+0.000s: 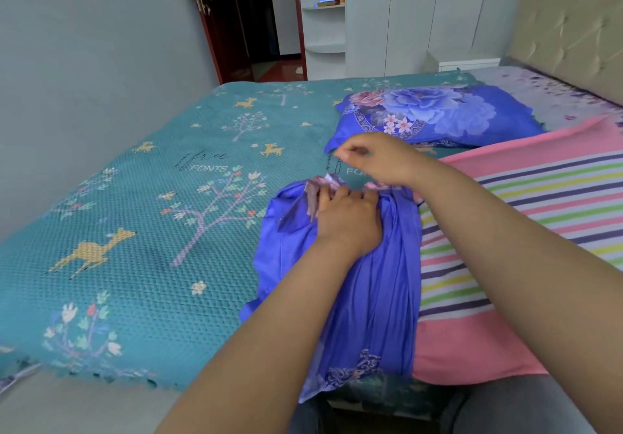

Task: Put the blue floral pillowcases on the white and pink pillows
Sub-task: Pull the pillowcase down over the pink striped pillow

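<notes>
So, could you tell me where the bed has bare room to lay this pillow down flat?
The teal bedspread lies bare from the wall side across to the bunched pillowcase. The right is crowded: the left hand grips the bunched pillowcase, with the striped pillow beside it and the covered pillow behind.

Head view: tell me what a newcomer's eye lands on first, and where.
First, the two hands at centre: the left hand bunches the mouth of a blue pillowcase lying on the bed, while the right hand hovers just beyond it, fingers pinched. To the right lies a pink striped pillow, not yet covered. Behind it, an already covered blue floral pillow sits on the teal bedspread.
</notes>
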Tool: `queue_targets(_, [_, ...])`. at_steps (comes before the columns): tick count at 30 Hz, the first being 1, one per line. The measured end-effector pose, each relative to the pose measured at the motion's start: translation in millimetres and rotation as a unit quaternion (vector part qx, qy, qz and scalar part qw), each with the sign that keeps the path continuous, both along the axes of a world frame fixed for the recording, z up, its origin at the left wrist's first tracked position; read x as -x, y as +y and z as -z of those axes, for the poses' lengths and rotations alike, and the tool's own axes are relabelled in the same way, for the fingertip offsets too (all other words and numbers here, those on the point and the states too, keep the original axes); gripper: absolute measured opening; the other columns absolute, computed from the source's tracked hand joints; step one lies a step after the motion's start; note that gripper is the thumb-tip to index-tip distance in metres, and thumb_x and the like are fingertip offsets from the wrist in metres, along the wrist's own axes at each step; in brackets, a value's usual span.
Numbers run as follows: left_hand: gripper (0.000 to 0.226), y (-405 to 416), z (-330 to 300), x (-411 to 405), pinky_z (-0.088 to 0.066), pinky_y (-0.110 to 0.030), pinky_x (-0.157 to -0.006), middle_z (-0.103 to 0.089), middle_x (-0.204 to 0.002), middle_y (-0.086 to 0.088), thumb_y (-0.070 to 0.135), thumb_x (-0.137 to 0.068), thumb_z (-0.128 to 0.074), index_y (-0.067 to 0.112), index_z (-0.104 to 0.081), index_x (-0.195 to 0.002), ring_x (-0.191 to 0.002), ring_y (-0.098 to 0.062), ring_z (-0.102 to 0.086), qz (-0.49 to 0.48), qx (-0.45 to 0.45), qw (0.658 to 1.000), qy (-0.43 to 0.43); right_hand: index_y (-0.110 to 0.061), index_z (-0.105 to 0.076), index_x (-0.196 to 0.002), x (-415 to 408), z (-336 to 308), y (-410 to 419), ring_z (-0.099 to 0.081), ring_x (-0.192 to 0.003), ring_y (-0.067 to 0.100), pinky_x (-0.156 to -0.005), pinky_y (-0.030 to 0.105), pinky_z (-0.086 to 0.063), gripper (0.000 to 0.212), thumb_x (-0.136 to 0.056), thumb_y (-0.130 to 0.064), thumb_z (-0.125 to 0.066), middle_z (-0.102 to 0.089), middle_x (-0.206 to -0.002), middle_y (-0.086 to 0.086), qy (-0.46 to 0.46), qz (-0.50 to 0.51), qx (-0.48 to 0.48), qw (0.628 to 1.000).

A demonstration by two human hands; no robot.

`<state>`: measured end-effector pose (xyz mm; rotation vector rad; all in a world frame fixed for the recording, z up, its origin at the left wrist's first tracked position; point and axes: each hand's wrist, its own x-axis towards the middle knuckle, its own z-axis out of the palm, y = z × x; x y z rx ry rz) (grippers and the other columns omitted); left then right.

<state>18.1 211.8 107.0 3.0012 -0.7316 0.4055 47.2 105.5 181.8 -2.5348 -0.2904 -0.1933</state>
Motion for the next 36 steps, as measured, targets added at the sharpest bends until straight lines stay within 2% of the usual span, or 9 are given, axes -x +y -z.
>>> queue_targets(4, [0.046,-4,3,10,-0.018,-0.049,-0.109,-0.054,-0.131,-0.006,0.027,-0.09,-0.039,0.014,-0.043,-0.134,-0.129,-0.028,-0.036,0.022,0.0,0.998,-0.05,-0.037,-0.067,-0.09,-21,7,42,-0.065,-0.092,0.013,-0.089,0.03,-0.05,0.026,-0.089,-0.057,-0.05,-0.071,-0.095,-0.007,0.149,-0.121,0.074,0.979])
queue_targets(11, [0.041,19,-4,28,-0.04,-0.038,-0.092,-0.068,-0.107,-0.009,0.037,-0.09,-0.05,0.014,-0.058,-0.122,-0.098,-0.03,-0.06,0.096,0.039,0.99,-0.091,-0.016,-0.057,-0.074,-33,9,47,-0.054,-0.061,0.01,-0.054,0.021,-0.042,0.021,-0.092,-0.028,-0.058,-0.056,-0.065,0.001,0.108,-0.091,0.18,0.973])
queue_targets(16, [0.024,84,-59,18,-0.047,-0.036,-0.069,-0.069,-0.095,-0.004,0.037,-0.096,-0.045,0.022,-0.063,-0.097,-0.087,-0.029,-0.062,-0.009,0.296,0.946,-0.134,-0.001,-0.061,-0.079,-21,20,31,-0.048,-0.072,0.019,-0.063,0.029,-0.036,0.03,-0.096,-0.023,-0.05,-0.057,-0.074,0.014,0.085,-0.042,0.104,0.99])
queue_targets(18, [0.019,113,-60,-13,-0.047,-0.031,-0.072,-0.069,-0.091,-0.003,0.028,-0.094,-0.049,0.018,-0.064,-0.089,-0.082,-0.026,-0.061,-0.07,0.394,0.916,-0.026,-0.012,-0.05,-0.068,-10,18,32,-0.043,-0.06,0.014,-0.058,0.029,-0.033,0.035,-0.098,-0.029,-0.046,-0.049,-0.067,0.004,0.075,-0.036,0.067,0.994])
queue_targets(21, [0.012,125,-46,-21,-0.044,-0.029,-0.076,-0.066,-0.085,-0.005,0.02,-0.083,-0.063,0.012,-0.071,-0.079,-0.077,-0.016,-0.056,-0.001,0.465,0.829,0.31,-0.019,-0.043,-0.063,7,9,36,-0.038,-0.053,0.003,-0.053,0.022,-0.03,0.038,-0.098,-0.033,-0.047,-0.043,-0.059,-0.004,0.089,-0.05,-0.012,0.995])
queue_targets(24, [0.011,123,-39,-7,-0.047,-0.033,-0.078,-0.07,-0.079,0.0,0.014,-0.076,-0.064,0.016,-0.075,-0.074,-0.078,-0.016,-0.061,0.065,0.502,0.758,0.412,-0.02,-0.048,-0.06,15,5,36,-0.041,-0.057,0.006,-0.062,0.026,-0.034,0.036,-0.089,-0.038,-0.061,-0.045,-0.059,-0.004,0.053,-0.011,-0.13,0.99])
queue_targets(28, [0.024,121,-42,-4,-0.041,-0.025,-0.07,-0.062,-0.075,0.008,0.036,-0.05,-0.069,0.021,-0.07,-0.07,-0.073,-0.006,-0.05,0.039,0.59,0.736,0.33,-0.021,-0.057,-0.085,33,17,36,-0.053,-0.077,0.014,-0.071,0.031,-0.039,0.029,-0.081,-0.048,-0.066,-0.055,-0.079,-0.006,-0.197,0.138,-0.107,0.965])
queue_targets(31, [0.017,115,-45,-1,-0.028,-0.025,-0.06,-0.041,-0.076,-0.001,0.02,-0.072,-0.065,0.015,-0.049,-0.073,-0.068,-0.004,-0.029,-0.006,0.593,0.762,0.26,-0.014,-0.061,-0.083,57,21,41,-0.053,-0.081,0.025,-0.07,0.033,-0.037,0.03,-0.088,-0.043,-0.057,-0.057,-0.08,0.004,-0.412,0.09,0.001,0.907])
queue_targets(36, [0.034,103,-36,-5,-0.032,-0.012,-0.047,-0.023,-0.063,-0.003,0.001,-0.092,-0.041,0.01,-0.036,-0.06,-0.033,-0.006,-0.034,-0.053,0.602,0.759,0.242,-0.019,-0.069,-0.097,76,14,63,-0.061,-0.089,0.033,-0.068,0.037,-0.043,0.026,-0.094,-0.037,-0.05,-0.068,-0.096,0.011,-0.254,0.065,0.152,0.953])
